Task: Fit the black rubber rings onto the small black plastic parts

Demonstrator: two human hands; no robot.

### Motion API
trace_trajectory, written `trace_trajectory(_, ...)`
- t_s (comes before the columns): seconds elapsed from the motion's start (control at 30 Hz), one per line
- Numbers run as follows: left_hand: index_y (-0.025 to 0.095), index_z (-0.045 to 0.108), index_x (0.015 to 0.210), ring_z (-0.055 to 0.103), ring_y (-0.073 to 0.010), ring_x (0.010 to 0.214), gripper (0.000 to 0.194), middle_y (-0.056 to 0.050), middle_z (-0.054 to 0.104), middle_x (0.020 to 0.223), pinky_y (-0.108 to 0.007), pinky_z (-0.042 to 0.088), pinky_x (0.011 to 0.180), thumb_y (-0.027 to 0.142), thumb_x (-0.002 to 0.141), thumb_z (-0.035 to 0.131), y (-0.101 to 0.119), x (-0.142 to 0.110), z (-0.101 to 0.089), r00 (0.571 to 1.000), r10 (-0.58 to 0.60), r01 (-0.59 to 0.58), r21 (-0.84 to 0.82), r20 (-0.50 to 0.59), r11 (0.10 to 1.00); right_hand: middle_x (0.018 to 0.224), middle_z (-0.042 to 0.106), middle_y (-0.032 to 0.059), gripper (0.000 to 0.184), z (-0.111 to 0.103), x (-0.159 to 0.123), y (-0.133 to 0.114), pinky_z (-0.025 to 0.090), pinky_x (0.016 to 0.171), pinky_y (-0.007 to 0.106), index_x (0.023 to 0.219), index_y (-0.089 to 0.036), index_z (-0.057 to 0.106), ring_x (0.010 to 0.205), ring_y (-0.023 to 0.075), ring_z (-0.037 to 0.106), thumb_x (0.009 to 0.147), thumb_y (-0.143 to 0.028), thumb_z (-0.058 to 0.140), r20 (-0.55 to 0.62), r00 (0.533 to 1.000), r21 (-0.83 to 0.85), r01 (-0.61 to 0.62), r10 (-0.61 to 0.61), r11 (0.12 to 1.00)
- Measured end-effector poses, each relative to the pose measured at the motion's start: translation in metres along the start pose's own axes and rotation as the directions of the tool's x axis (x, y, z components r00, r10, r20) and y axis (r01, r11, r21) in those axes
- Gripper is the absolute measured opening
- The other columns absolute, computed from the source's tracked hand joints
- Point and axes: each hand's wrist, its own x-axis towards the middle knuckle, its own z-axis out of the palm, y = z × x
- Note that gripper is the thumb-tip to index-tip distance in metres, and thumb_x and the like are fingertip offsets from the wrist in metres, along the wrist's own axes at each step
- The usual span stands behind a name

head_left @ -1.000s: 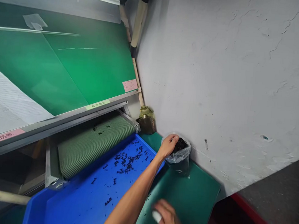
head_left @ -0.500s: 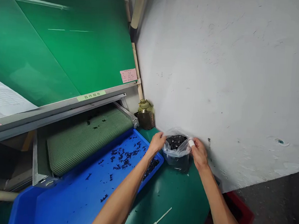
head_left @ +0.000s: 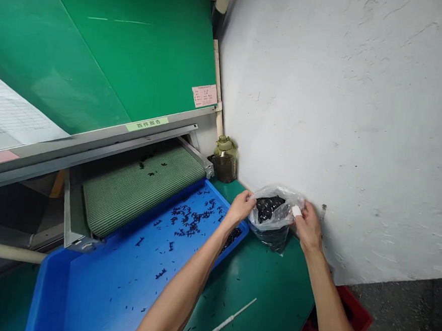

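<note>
Left hand (head_left: 241, 209) is half-closed, fingers curled onto the left side of the clear thin plastic bag (head_left: 270, 222); right hand (head_left: 308, 227), with a white fingertip cover (head_left: 296, 211), pinches the opposite upper edge; the bag stands on the green bench mat (head_left: 272, 300), between the corner of the blue plastic tray (head_left: 47, 294) and the white plaster wall (head_left: 360, 120); filled with small black parts (head_left: 265, 208), it should handle soft, slippery and saggy, with some weight, so gather the top and support the base.

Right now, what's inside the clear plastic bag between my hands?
The clear plastic bag holds small black pieces; its crumpled folds hide the rest, so how many there are cannot be seen.
</note>
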Motion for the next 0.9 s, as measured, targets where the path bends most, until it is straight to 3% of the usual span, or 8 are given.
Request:
trace_trajectory(0.13,0.019,0.054,0.073,0.038,-0.0089,0.043,0.006,0.006,0.053,0.051,-0.021,0.024,0.045,0.023,0.071,0.057,0.003,-0.004,0.000,1.000,-0.030,0.029,-0.094,-0.003,0.995,0.109,0.061,0.0050,0.063,-0.008,-0.019,0.004,0.053,0.055,0.026,0.127,-0.024,0.045,0.079,0.0173,0.059,0.070,-0.040,0.066,-0.002,0.996,0.078,-0.092,0.092,0.993)
trace_trajectory(0.27,0.019,0.048,0.064,0.035,-0.0084,0.042,0.012,0.005,0.051,0.048,-0.021,0.025,0.044,0.025,0.074,0.052,0.010,-0.011,0.003,0.996,-0.061,0.047,-0.207,-0.062,0.977,0.101,0.062,0.0033,0.060,-0.006,-0.030,-0.001,0.057,0.063,0.031,0.118,-0.023,0.051,0.083,0.0186,0.060,0.065,-0.045,0.071,0.128,0.981,0.142,-0.164,0.147,0.976)
trace_trajectory(0.57,0.020,0.048,0.070,0.038,-0.0081,0.040,0.019,0.006,0.051,0.050,-0.021,0.028,0.042,0.036,0.075,0.057,0.012,-0.031,0.007,0.990,-0.103,0.066,-0.332,-0.095,0.941,0.097,0.066,0.0075,0.053,0.011,-0.021,-0.011,0.056,0.068,0.034,0.111,-0.019,0.055,0.086,0.0218,0.063,0.068,-0.048,0.068,0.155,0.983,0.221,-0.129,0.096,0.967)
trace_trajectory(0.67,0.019,0.054,0.088,0.049,-0.0110,0.049,0.030,0.004,0.056,0.059,-0.021,0.034,0.045,0.043,0.073,0.063,0.010,-0.043,-0.009,0.991,-0.103,0.069,-0.327,-0.089,0.942,0.106,0.061,0.0060,0.049,-0.001,-0.030,0.006,0.056,0.068,0.033,0.113,-0.023,0.053,0.092,0.0211,0.061,0.072,-0.047,0.066,0.062,0.995,0.286,-0.093,0.079,0.954)
trace_trajectory(0.77,0.020,0.053,0.102,0.057,-0.0129,0.064,0.038,-0.002,0.062,0.080,-0.022,0.039,0.050,0.048,0.076,0.060,-0.002,-0.067,-0.033,0.974,-0.104,0.025,-0.363,-0.201,0.932,0.092,0.060,0.0024,0.031,-0.018,-0.053,0.033,0.055,0.063,0.030,0.099,-0.023,0.055,0.081,0.0180,0.062,0.076,-0.043,0.060,-0.135,0.981,0.191,-0.110,0.137,0.975)
trace_trajectory(0.83,0.021,0.054,0.101,0.055,-0.0113,0.062,0.035,-0.003,0.062,0.085,-0.021,0.038,0.049,0.047,0.079,0.058,-0.016,-0.091,-0.051,0.946,-0.118,-0.021,-0.420,-0.301,0.907,0.080,0.061,0.0013,0.021,-0.024,-0.079,0.049,0.054,0.060,0.030,0.092,-0.022,0.057,0.071,0.0172,0.062,0.077,-0.037,0.057,-0.020,0.990,-0.055,-0.143,0.143,0.988)
trace_trajectory(0.87,0.021,0.054,0.100,0.053,-0.0101,0.058,0.033,-0.002,0.062,0.081,-0.021,0.036,0.047,0.045,0.079,0.059,-0.026,-0.106,-0.060,0.926,-0.134,-0.042,-0.451,-0.352,0.891,0.079,0.062,0.0016,0.017,-0.024,-0.096,0.053,0.053,0.061,0.030,0.091,-0.022,0.059,0.070,0.0174,0.062,0.077,-0.032,0.055,0.149,0.981,-0.194,-0.097,0.127,0.976)
trace_trajectory(0.9,0.020,0.055,0.098,0.050,-0.0089,0.055,0.030,-0.001,0.061,0.077,-0.020,0.033,0.045,0.043,0.078,0.060,-0.035,-0.121,-0.068,0.902,-0.161,-0.057,-0.479,-0.402,0.876,0.082,0.063,0.0022,0.016,-0.020,-0.114,0.055,0.052,0.064,0.030,0.091,-0.022,0.061,0.072,0.0177,0.062,0.077,-0.026,0.053,0.357,0.928,-0.303,0.006,0.107,0.953)
